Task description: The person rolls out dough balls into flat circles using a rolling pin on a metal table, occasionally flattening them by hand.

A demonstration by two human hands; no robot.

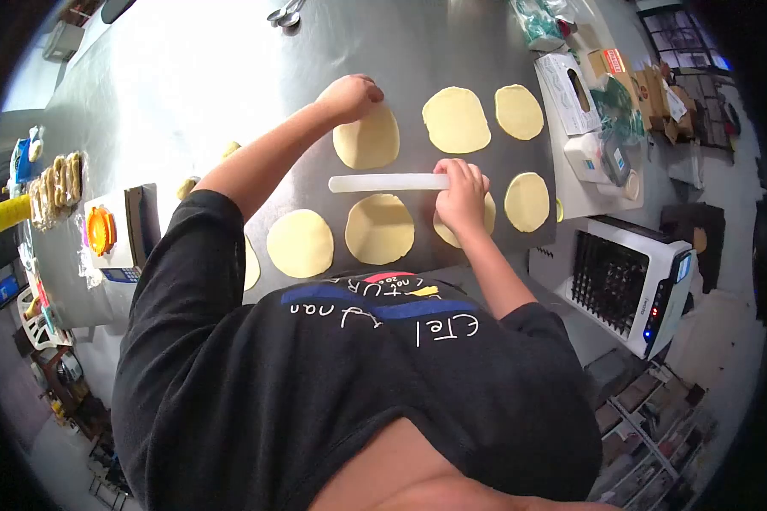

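Note:
Reaching to the upper middle, my left hand (351,96) has its fingers curled at the far edge of a flat dough disc (368,140), covering part of that edge. A white rolling pin (383,182) lies sideways in my right hand (462,196), whose fingers wrap round its right end. Under my right hand, another dough disc (488,217) is partly hidden. Two nearer discs, one pale (301,244) and one partly shaded (380,230), lie below the pin. More discs are at the upper right (457,120) and far right (527,202).
Measuring spoons (288,17) rest at the far edge of the metal table (230,51). On the left are a scale (121,274), an orange round item (100,231) and bagged food (57,189). A tissue box (568,94) and a white appliance (626,285) stand on the right.

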